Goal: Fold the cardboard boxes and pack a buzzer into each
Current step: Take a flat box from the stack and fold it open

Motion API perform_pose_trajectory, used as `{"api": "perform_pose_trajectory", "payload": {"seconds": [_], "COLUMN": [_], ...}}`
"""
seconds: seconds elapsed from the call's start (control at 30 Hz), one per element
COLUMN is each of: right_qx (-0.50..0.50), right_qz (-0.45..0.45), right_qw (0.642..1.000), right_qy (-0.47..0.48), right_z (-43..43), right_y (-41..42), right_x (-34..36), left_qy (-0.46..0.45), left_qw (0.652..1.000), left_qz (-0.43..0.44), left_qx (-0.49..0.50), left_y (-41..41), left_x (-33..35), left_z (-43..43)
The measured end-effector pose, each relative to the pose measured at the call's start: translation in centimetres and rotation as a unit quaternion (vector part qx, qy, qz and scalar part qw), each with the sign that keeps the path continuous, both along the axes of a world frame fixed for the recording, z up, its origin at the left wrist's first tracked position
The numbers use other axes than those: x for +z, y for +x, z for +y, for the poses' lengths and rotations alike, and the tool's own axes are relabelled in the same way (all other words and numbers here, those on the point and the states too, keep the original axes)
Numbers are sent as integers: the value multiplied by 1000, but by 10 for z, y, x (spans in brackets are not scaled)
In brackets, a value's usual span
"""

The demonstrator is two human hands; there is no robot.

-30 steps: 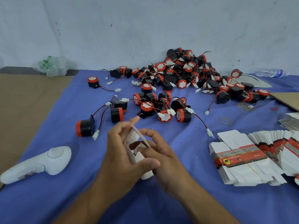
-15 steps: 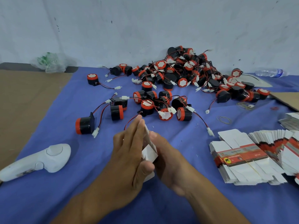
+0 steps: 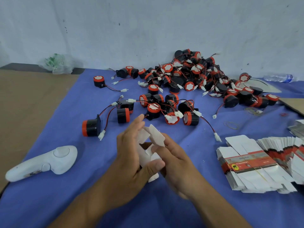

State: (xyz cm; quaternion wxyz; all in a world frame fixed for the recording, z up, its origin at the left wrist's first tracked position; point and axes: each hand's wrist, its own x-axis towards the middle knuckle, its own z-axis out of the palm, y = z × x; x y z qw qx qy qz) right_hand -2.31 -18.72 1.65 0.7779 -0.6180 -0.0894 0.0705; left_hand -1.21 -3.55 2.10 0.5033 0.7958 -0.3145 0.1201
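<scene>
A small white cardboard box (image 3: 152, 142), partly folded with its flaps open, sits between both hands above the blue cloth. My left hand (image 3: 131, 160) holds its left side, thumb curled across the lower front and fingers extended behind it. My right hand (image 3: 176, 163) grips its right side, fingers curled round the edge. A heap of black buzzers with orange caps (image 3: 189, 79) and red-black wires lies at the back. One single buzzer (image 3: 91, 127) lies left of the hands. Flat unfolded boxes (image 3: 250, 163) are stacked at the right.
A white handheld controller (image 3: 44, 162) lies at the left on the blue cloth (image 3: 98, 203). A plastic bag (image 3: 56, 64) and a water bottle (image 3: 279, 78) sit against the wall. Rubber bands (image 3: 232, 125) lie near the flat boxes. Brown cardboard (image 3: 24, 99) covers the left side.
The hands have turned the box and parted slightly, so an upper flap now sticks out between them where the box was pressed closed half a second ago.
</scene>
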Motion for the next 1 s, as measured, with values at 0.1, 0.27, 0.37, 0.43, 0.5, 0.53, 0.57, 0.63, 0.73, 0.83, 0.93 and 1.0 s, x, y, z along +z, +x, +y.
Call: {"api": "perform_pose_trajectory", "payload": {"seconds": [0.1, 0.27, 0.37, 0.43, 0.5, 0.53, 0.57, 0.63, 0.73, 0.83, 0.93, 1.0], "right_qx": [-22, -14, -7, -12, -11, 1, 18, 45, -9, -53, -36, -29], "right_qz": [-12, -33, -51, -65, -68, -62, -50, -23, 26, 25, 5, -4], "right_qw": [999, 997, 994, 990, 989, 992, 996, 999, 999, 997, 999, 999], "right_qy": [-31, -65, -97, -128, -130, -108, -71, -4, -18, -57, -26, -28], "right_z": [-2, -5, -8, -9, -8, -8, -8, -9, -6, -5, -8, -10], "right_y": [0, 0, -3, -3, -1, 0, 0, -2, -2, -1, -3, -3], "right_x": [0, 0, -1, -1, 0, 1, 2, 5, 9, 8, 11, 13], "left_qy": [14, 49, 31, 28, 40, 47, 52, 60, 90, 105, 99, 98], "left_qw": [1000, 997, 997, 997, 996, 995, 995, 994, 992, 990, 990, 989], "left_qz": [-20, -50, -50, -52, -69, -73, -68, -52, -55, -71, -76, -80], "left_qx": [1, 34, 44, 41, 44, 51, 60, 78, 73, 56, 68, 74], "left_y": [1, 4, 2, 1, 2, 3, 4, 6, 4, -2, -5, -6], "left_x": [4, 15, 16, 15, 13, 12, 12, 13, 12, 10, 10, 10], "left_z": [6, 9, 10, 10, 9, 9, 9, 11, 9, 2, -1, -3]}}
